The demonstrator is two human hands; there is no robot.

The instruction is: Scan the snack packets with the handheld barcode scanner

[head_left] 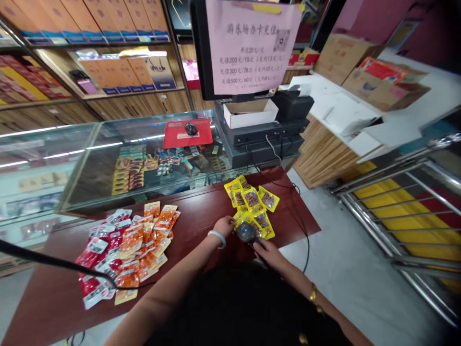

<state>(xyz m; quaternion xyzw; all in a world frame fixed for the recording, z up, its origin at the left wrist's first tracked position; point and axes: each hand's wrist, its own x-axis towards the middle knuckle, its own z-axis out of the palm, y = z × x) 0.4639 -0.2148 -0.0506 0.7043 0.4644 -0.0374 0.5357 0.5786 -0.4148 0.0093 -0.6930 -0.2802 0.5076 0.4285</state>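
My right hand grips a black handheld barcode scanner and holds its head over the near end of a cluster of yellow snack packets on the dark red counter. My left hand, with a pale bangle on the wrist, rests on the counter touching the nearest yellow packets beside the scanner. The scanner's black cable runs off the counter's right edge.
A heap of red and orange snack packets lies at the counter's left. Behind stand a glass display case, a red mouse pad with a mouse, a till monitor with a pink notice and shelves. Metal railings are at the right.
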